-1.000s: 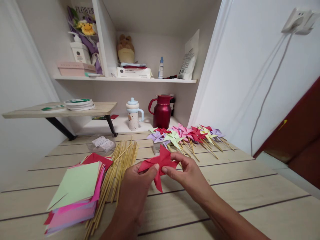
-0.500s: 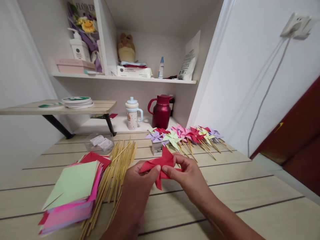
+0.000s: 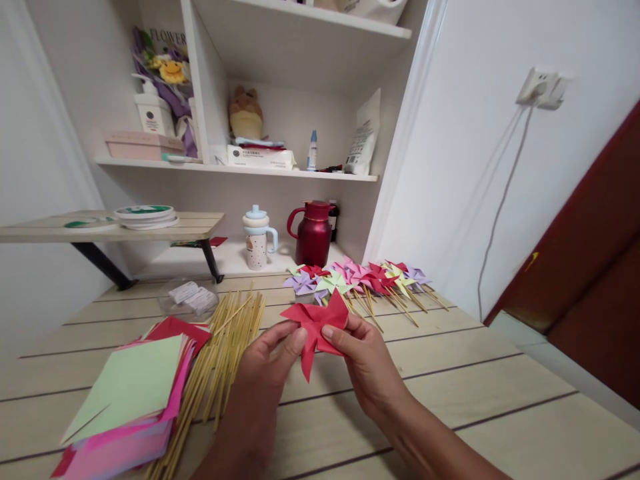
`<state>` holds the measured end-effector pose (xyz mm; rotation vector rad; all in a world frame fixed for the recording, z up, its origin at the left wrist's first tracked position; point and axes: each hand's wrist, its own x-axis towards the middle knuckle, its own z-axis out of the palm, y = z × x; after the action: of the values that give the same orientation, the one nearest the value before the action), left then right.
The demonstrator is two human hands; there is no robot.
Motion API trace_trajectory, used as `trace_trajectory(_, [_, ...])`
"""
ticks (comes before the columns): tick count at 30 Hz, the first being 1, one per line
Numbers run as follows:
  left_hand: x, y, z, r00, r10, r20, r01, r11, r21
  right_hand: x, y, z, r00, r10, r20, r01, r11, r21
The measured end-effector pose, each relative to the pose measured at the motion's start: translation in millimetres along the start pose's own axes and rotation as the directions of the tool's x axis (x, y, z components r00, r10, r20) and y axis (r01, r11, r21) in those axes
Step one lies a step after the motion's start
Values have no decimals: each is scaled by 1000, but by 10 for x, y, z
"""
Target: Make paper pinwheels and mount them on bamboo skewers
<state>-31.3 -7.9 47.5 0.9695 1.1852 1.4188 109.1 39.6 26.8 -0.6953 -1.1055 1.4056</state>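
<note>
Head view: red folded paper pinwheel, pointed blades, both hands' grip pinching it.

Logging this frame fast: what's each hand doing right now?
Left hand: closed, fingertips pinching the red paper pinwheel at its left side.
Right hand: closed, thumb and fingers pinching the same pinwheel at its right side.

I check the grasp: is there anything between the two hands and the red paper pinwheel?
Nothing visible. The left hand and right hand both pinch the red paper pinwheel directly, above the table.
</note>
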Motion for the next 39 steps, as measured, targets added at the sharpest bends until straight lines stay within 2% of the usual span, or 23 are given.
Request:
trace_trajectory(7, [-6,-42,37,997,-35,64,36,999,-14,-40,109,16,1000,-18,12,19,999,-47])
trace_trajectory(12, [-14,-11,58,998,-23,59,28,997,-76,-39,105,17,1000,-28,10,29,999,-37])
trace_trajectory(18, [-32,16,86,999,-30,-34,29,999,-38,-50,74,30,1000,-28,-3,27,999,-41])
trace_trajectory(24, [-23,-6,84,999,-21,-43,20,1000,-15,-86,53,56,1000,-2,-9,2,999,-55])
trace_trajectory(29, [-23,-14,95,997,-33,-68,36,998,47,-97,50,82,999,48,18,-48,999,-9])
trace_trajectory(35, [-1,-29,87,985,13,-175,9,992,125,-80,54,70,995,93,32,-95,994,57])
trace_trajectory(39, [8,-43,84,981,-21,-193,44,992,119,-68,17,45,993,119,27,-121,987,108])
